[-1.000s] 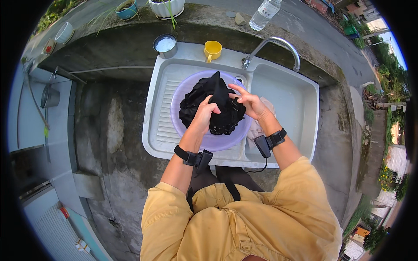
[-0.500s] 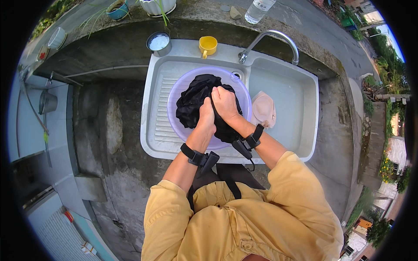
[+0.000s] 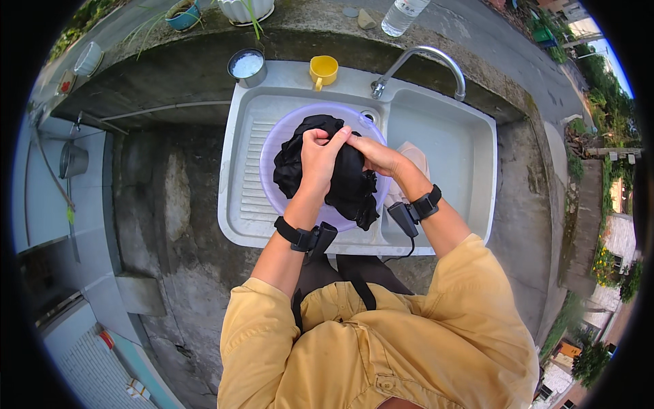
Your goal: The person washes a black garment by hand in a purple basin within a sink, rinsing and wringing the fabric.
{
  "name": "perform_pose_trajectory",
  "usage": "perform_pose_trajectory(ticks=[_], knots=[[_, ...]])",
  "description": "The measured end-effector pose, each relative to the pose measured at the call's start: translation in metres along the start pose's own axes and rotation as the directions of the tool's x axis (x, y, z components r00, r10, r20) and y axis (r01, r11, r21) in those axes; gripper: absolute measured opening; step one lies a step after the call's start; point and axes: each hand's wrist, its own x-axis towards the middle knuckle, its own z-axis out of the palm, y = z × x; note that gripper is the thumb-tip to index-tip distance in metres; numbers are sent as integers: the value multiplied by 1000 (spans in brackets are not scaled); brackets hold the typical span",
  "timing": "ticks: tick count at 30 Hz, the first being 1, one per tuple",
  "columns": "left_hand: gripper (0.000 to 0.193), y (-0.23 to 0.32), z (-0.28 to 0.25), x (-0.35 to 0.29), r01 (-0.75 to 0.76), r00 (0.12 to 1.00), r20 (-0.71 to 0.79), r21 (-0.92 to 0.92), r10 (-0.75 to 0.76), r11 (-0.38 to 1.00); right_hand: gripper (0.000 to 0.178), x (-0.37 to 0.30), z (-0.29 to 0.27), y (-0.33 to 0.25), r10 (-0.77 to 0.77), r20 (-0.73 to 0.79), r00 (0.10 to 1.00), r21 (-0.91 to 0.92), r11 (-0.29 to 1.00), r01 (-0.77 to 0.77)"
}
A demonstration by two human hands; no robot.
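A person in a mustard-yellow long-sleeved shirt (image 3: 381, 347) stands at an outdoor stainless-steel double sink (image 3: 470, 157) set into a rough grey concrete surface (image 3: 157, 204).

At the far left, a dull metal pot (image 3: 71, 160) hangs against a pale wall. On the ledge behind the sink stand a small metal tin of white powder (image 3: 246, 66), then a yellow plastic cup (image 3: 323, 69), then a curved chrome tap (image 3: 422, 65). A clear plastic bottle (image 3: 402, 15) stands further back.

In the sink's left half, over the ribbed drainer, sits a round translucent purple plastic basin (image 3: 272, 180). A crumpled black cloth garment (image 3: 351, 184) fills the basin and spills over its near rim.

The left hand (image 3: 319, 155) is closed on a fold of the garment at the top of the pile. The right hand (image 3: 376, 155), just beside it and touching it, also grips the black fabric. Both wrists wear black straps with small black devices.

To the right, partly behind the right forearm, a pale pinkish item (image 3: 415, 160) lies in the sink; what it is cannot be told.
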Motion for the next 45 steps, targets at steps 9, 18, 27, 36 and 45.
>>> perform_pose_trajectory(ticks=[9,18,27,36,45], knots=[[69,-15,-23,-13,59,849,526,-193,52,979,28,-23,24,-26,-456,-183,871,152,862,483],[35,-25,-17,-10,224,963,232,-396,-139,891,34,-11,-32,4,-604,-351,716,-307,796,521],[20,-36,21,-5,310,919,-66,-486,-388,817,24,23,35,32,-763,-467,447,-784,590,190],[23,-43,22,-2,309,942,68,-559,-329,769,29,21,35,25,-611,-575,544,-706,707,49],[36,15,8,-18,321,941,289,-599,-176,733,71,28,-22,-1,-226,45,973,516,839,171]])
